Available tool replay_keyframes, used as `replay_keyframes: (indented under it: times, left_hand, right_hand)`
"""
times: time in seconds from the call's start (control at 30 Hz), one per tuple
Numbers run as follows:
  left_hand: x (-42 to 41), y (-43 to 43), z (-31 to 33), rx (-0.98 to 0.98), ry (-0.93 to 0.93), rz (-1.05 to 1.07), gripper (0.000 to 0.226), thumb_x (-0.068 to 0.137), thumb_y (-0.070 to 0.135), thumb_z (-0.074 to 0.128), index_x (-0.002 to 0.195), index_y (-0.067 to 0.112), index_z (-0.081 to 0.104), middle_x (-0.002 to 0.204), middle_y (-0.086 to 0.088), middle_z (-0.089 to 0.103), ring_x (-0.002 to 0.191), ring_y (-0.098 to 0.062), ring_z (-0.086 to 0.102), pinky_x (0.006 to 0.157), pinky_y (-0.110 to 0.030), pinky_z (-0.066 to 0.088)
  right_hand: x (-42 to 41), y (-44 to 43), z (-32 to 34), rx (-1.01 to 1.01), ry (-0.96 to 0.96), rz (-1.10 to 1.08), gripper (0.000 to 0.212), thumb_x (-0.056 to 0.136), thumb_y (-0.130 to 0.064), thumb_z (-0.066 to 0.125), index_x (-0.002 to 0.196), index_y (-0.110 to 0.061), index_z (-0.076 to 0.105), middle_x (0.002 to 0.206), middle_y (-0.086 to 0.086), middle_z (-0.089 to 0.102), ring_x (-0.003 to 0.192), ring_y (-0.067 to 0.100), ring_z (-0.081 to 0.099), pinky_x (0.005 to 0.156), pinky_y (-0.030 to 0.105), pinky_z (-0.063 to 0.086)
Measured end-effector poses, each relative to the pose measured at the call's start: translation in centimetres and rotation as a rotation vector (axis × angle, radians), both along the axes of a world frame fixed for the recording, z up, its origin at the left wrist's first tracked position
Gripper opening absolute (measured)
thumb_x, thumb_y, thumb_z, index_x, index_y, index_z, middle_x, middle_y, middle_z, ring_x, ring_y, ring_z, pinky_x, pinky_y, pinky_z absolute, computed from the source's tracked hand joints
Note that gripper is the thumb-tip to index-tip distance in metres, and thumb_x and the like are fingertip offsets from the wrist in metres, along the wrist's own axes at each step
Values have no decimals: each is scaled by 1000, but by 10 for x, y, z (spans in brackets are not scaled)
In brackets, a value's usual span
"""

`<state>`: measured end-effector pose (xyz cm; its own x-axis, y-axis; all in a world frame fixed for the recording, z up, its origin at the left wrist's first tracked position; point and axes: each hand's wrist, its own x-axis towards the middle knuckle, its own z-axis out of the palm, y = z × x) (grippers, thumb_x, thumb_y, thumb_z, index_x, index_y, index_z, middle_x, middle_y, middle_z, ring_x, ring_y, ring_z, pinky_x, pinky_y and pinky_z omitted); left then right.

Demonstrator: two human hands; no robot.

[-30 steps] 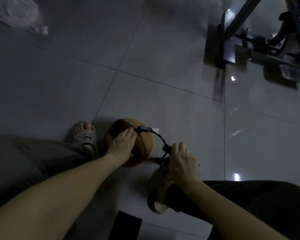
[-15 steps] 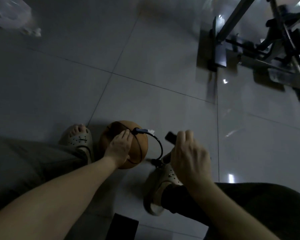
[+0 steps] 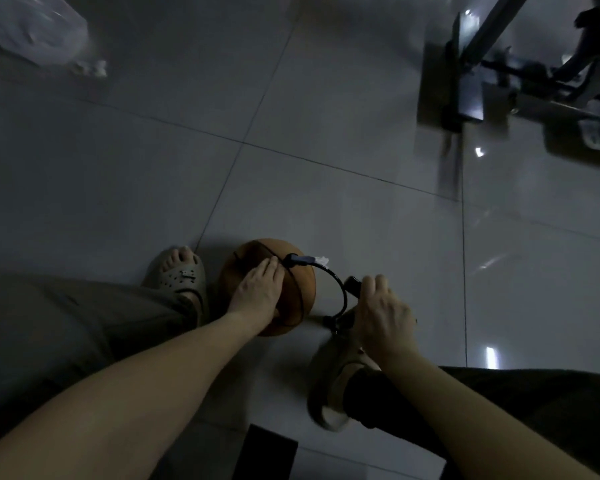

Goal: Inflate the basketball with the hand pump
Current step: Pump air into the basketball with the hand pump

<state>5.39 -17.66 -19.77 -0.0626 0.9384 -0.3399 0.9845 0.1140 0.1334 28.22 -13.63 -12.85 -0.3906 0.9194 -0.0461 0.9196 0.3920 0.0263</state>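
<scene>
Grip: your right hand has its fingers curled tight round the black pump handle, a bit right of the middle, low in the frame.
Other hand: your left hand lies flat on top of the basketball. Its fingers are straight and press down, not curled round anything.
Why flat: I think you press so the ball can't roll on the shiny floor and the plug stays in.
Ball: it sits on the floor just below the middle of the frame, between your feet and just beside your left sandal.
Hose: a thin black hose bends in a loop from the plug on top of the ball down to the bottom of the pump, by your right sandal.
Ball and grip: the ball is just left of your gripping hand. They are near but not touching, and only the hose joins them.
Why so close: the hose looks short, so I think the pump has to stand right by the ball.
Hidden: your hand covers most of the pump. I cannot tell if your foot holds it down.
How full: I cannot tell.
Around: a plastic bag lies at the upper left and a metal frame stands at the upper right.
</scene>
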Motion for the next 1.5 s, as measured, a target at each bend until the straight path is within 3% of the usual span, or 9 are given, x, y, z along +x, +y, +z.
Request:
replay_keyframes:
  times: [0.13,0.4,0.5,0.7,0.93,1.03,1.17,1.33,1.5]
  left_hand:
    - [-3,1,5,-18,-6,-6,102,86,34,76,159,6,10,167,-13,11,154,-28,12,125,-37,14]
    - [-10,-4,2,52,-36,-25,101,81,43,79,156,9,20,162,-11,25,149,-28,24,122,-40,25]
    - [-17,-1,-1,39,-73,-6,108,75,46,82,154,14,16,157,-8,28,144,-28,27,117,-43,27]
    - [-21,13,-7,-44,10,4,119,74,58,78,160,18,6,165,-6,7,152,-29,6,123,-46,13]
    - [-19,16,-13,-64,-56,24,117,79,51,78,160,15,2,169,-3,-2,155,-23,-4,126,-43,7]
    - [-19,14,-10,-76,-47,16,117,79,51,78,160,14,2,169,-4,-2,155,-23,-3,126,-43,9]
    - [-22,17,-5,-104,-35,-2,120,76,56,78,160,14,3,169,-4,2,155,-24,2,124,-43,13]
    - [-25,14,-10,-100,-50,-42,112,81,58,66,160,13,0,168,-6,2,155,-26,0,123,-50,13]
    - [-25,12,-9,-83,-27,-54,108,84,55,64,161,11,1,168,-7,1,155,-26,1,123,-48,15]
  right_hand:
    - [-11,14,23,-119,-65,15,6,97,-18,45,101,-15,42,97,6,50,63,21,53,47,30,31]
    - [-3,22,150,115,36,-15,16,97,-28,47,103,-14,41,90,2,44,52,14,44,46,31,41]
    - [-8,0,120,65,20,-71,16,96,-23,52,101,-17,39,87,0,42,52,11,45,45,32,49]
    - [-4,-7,44,42,24,-49,9,93,-16,49,95,-15,41,85,4,43,54,15,46,42,35,48]
    - [-7,-11,2,43,-66,14,18,88,-13,27,94,-12,45,84,11,44,64,25,40,55,37,38]
    - [-14,1,9,-30,-119,-21,15,86,-12,46,101,-12,46,90,12,47,69,28,48,57,36,33]
    - [-15,6,47,-201,-210,-13,34,90,-18,56,119,-16,40,113,11,43,78,27,55,61,35,36]
    - [-12,30,138,192,31,-7,13,94,-19,56,105,-19,50,98,8,41,56,17,33,64,36,39]
    - [-17,16,144,359,19,-68,27,83,-7,52,109,-14,51,98,10,47,79,25,42,75,41,36]
